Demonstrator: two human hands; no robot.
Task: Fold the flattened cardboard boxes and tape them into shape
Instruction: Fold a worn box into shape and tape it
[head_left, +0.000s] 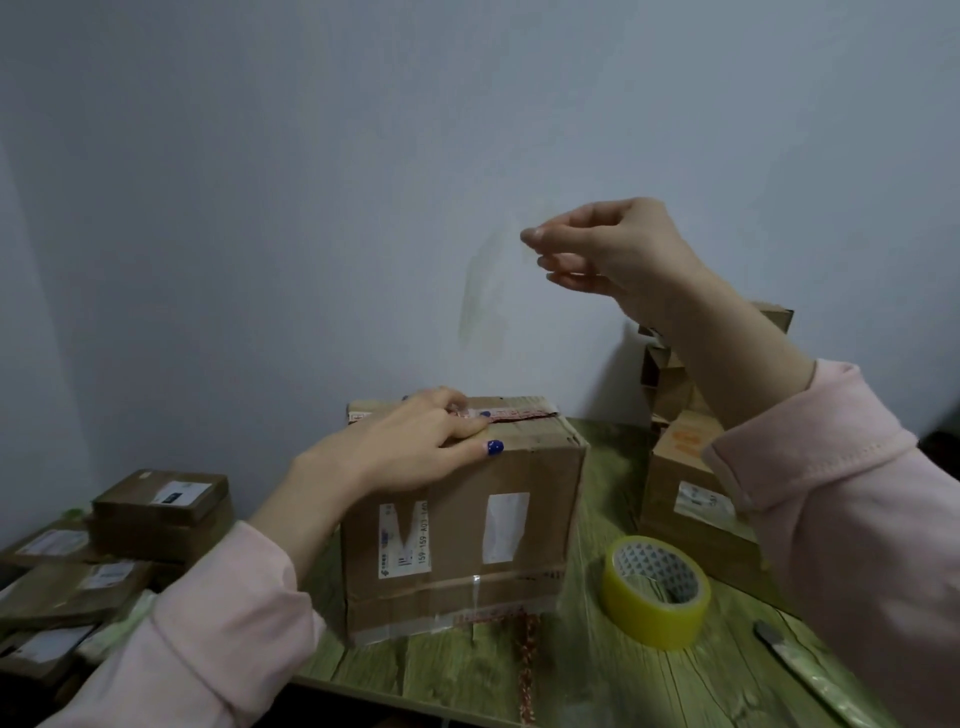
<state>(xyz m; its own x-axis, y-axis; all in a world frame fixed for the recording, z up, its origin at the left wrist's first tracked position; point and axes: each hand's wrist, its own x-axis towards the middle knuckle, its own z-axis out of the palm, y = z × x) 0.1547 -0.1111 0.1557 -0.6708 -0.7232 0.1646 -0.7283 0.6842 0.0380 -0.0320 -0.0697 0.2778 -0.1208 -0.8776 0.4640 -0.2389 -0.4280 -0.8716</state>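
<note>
A folded brown cardboard box (467, 530) with white labels stands on the green wood-grain table (587, 670). My left hand (410, 441) presses flat on the box's top near the taped seam, thumb over the front edge. My right hand (602, 249) is raised above and right of the box. It pinches the upper end of a clear strip of tape (485, 296) that hangs down toward the box top. A yellowish tape roll (655, 590) lies on the table to the right of the box.
A utility knife (810, 670) lies at the table's right front. More cardboard boxes (685, 467) stand at the back right against the wall. A pile of flat labelled boxes (104, 540) sits to the left, below the table. The table's front edge runs near the bottom.
</note>
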